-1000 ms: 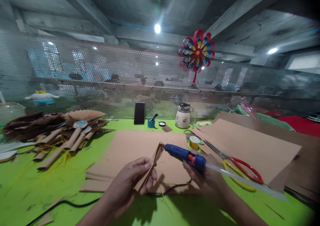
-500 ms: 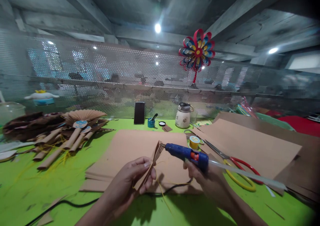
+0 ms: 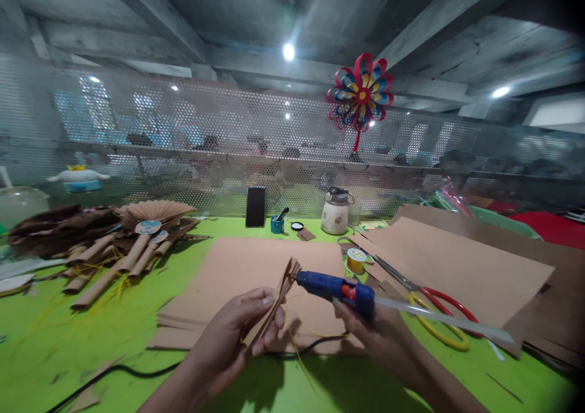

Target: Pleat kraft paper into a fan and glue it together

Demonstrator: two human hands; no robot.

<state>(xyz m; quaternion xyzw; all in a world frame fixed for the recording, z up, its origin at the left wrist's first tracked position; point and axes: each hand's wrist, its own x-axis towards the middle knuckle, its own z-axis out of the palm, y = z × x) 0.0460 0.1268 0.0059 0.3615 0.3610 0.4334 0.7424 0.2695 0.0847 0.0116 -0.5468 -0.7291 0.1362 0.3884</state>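
Perforated metal screen [image 3: 205,108] spans the bkgd; shapes behind it too blurred to ID. Green counter [image 3: 119,334] runs out of frame at btm. Loose kraft sheets [image 3: 457,267] on R overlap, so lower ones mostly hidden. Kraft-paper stack [image 3: 228,279] at ctr, partly covered by both hands. Pleated paper fans [image 3: 155,213] w/ rolled-tube handles heaped on L; lower ones hard to separate.

R grip [image 3: 370,328] wrapped round blue hot-glue gun [image 3: 320,283]; gun handle mostly hidden by fingers, trigger n/v. Clear glue stick [image 3: 397,306] pokes out the rear, crossing in front of scissors [image 3: 402,279] w/ red & yellow handles. L grip [image 3: 247,318] pinching folded kraft piece [image 3: 284,286] btwn thumb & fingers, held tilted above the stack; its lower part is partly covered by fingers. Nozzle's at the piece's upper part; can't tell if touching. Black cord [image 3: 137,373] passes behind L forearm, cut off at btm edge.

Smaller: yellow spool [image 3: 355,267] near scissor tips, label unreadable. Yellow thread [image 3: 296,347] hangs just R of L fingers, upper end hard to trace.
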